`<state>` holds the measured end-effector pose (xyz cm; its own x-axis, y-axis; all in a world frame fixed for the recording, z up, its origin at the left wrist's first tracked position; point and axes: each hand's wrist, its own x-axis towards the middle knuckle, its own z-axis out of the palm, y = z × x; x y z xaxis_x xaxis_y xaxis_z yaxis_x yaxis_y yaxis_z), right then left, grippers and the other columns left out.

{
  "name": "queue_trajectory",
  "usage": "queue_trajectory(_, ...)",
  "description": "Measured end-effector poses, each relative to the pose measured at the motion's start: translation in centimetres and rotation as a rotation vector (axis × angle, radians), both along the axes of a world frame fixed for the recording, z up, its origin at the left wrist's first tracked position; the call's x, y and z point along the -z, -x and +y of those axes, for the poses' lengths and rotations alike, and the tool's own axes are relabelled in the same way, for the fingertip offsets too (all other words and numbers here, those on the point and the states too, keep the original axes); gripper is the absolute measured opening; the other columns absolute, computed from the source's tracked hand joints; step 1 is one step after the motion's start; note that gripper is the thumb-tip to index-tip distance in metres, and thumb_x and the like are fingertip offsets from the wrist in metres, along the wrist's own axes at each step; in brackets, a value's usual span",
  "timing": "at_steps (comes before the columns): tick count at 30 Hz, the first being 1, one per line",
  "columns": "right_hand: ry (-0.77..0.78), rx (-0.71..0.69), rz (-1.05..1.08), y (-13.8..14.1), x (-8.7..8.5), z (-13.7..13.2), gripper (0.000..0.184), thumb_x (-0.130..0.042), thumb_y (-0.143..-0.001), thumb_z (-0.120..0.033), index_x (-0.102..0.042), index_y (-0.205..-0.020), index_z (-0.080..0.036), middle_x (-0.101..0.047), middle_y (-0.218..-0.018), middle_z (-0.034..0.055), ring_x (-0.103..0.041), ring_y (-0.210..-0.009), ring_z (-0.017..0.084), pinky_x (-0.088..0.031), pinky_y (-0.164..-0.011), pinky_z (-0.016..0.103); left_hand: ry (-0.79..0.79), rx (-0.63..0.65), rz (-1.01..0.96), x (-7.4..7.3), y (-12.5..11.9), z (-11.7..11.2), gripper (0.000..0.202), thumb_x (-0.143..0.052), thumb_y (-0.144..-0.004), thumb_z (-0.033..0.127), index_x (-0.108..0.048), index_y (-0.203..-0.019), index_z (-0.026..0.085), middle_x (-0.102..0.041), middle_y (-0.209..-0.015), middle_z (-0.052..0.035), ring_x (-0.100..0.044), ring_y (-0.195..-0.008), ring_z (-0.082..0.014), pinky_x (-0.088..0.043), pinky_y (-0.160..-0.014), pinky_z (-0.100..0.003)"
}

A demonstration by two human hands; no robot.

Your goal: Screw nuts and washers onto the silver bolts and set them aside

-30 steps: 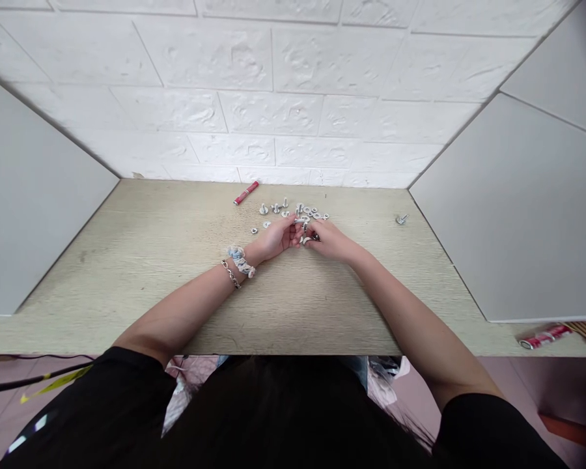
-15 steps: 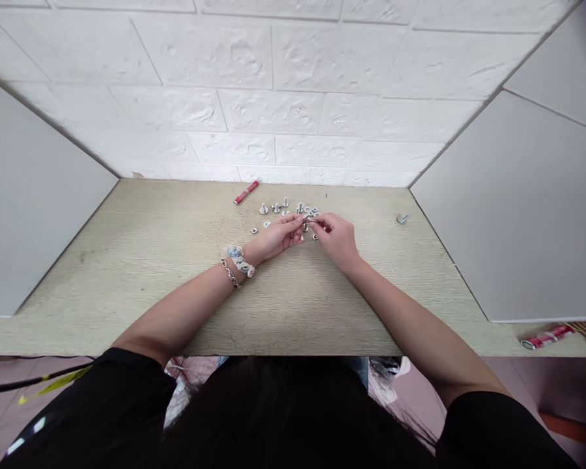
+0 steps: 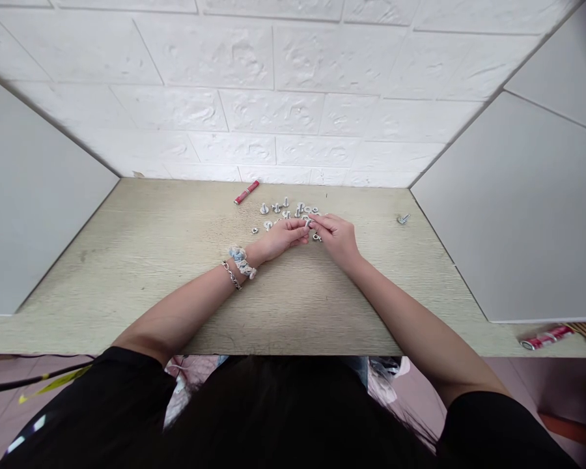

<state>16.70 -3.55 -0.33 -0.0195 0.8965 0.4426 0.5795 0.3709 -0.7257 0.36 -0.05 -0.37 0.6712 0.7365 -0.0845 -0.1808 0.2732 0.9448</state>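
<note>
- While both forearms rest on the desk (image 3: 176,260), the left hand (image 3: 282,236) and the right hand (image 3: 336,236) meet fingertip to fingertip over a small metal fastener (image 3: 308,223), held just clear of the desk surface.
- Left hand: fingers pinched narrow on one end of the fastener; a bead bracelet (image 3: 242,261) and a chain bracelet (image 3: 231,275) sit on that wrist.
- Right hand: thumb and forefinger closed narrow on the other end. Whether it grips a separate nut or the same piece is too small to tell.
- Location of the held piece: between the two hands, just in front of the loose pile of bolts and nuts (image 3: 293,210) near the back of the desk.
- A single nut (image 3: 316,238) lies on the desk beside the right hand; a lone bolt (image 3: 402,219) sits well apart to the right; a red tube (image 3: 246,192) lies behind the pile.
- Judgement: the step in hand looks like mating two small parts, probably a nut on a bolt.
- Judgement: the next move calls for keeping the two parts square to each other, one hand steady, the other turning lightly so the thread catches without slipping.
</note>
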Motion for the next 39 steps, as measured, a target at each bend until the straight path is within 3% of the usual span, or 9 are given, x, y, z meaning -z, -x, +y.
queue_trajectory(9, -0.039, -0.078, -0.228, -0.4, 0.0, 0.0, 0.029, -0.047, -0.091, -0.029, -0.068, -0.111, -0.026, -0.068, -0.105, 0.0042, -0.061, -0.096, 0.019, -0.050, -0.087, 0.034, -0.224, -0.021, 0.181, -0.7, -0.1, -0.5, 0.019, -0.063, -0.080, 0.031, -0.059, -0.071, 0.014, -0.053, -0.066, 0.0006, -0.046, -0.063, -0.0087, -0.035, -0.063, -0.022)
queue_trajectory(16, -0.081, -0.122, -0.259, -0.4, 0.2, 0.0, 0.031, -0.042, -0.092, -0.028, -0.067, -0.111, -0.023, -0.068, -0.105, 0.0065, -0.062, -0.095, 0.018, -0.050, -0.085, 0.033, -0.162, 0.020, 0.139, 0.1, 0.0, -0.1, 0.024, -0.068, -0.073, 0.036, -0.061, -0.077, 0.013, -0.055, -0.072, 0.0006, -0.049, -0.067, -0.0085, -0.038, -0.069, -0.023)
queue_trajectory(26, -0.122, -0.086, -0.133, 0.1, -0.2, -0.4, 0.030, -0.042, -0.091, -0.033, -0.069, -0.101, -0.023, -0.070, -0.101, 0.0055, -0.063, -0.095, 0.019, -0.049, -0.088, 0.036, -0.096, -0.036, 0.125, -0.5, -0.1, -0.5, 0.023, -0.069, -0.073, 0.034, -0.061, -0.075, 0.013, -0.055, -0.071, 0.0006, -0.049, -0.066, -0.0077, -0.038, -0.067, -0.022)
queue_trajectory(33, -0.014, -0.013, -0.003, 0.6, -0.9, -0.6, 0.022, -0.052, -0.084, -0.030, -0.069, -0.094, -0.021, -0.070, -0.096, 0.0050, -0.064, -0.089, 0.018, -0.050, -0.085, 0.035, 0.088, -0.078, -0.037, -0.5, -0.2, -0.5, 0.011, -0.058, -0.080, 0.020, -0.060, -0.086, 0.012, -0.059, -0.075, -0.0010, -0.057, -0.068, -0.0087, -0.044, -0.074, -0.024)
queue_trajectory(39, 0.139, -0.078, 0.228, 0.5, -0.9, -0.1, 0.018, -0.057, -0.078, -0.030, -0.070, -0.087, -0.020, -0.068, -0.096, 0.0041, -0.062, -0.094, 0.018, -0.051, -0.080, 0.032, 0.057, -0.069, -0.013, -0.4, -0.2, -0.5, 0.017, -0.053, -0.086, 0.027, -0.058, -0.084, 0.010, -0.059, -0.072, -0.0033, -0.057, -0.068, -0.0102, -0.046, -0.073, -0.025)
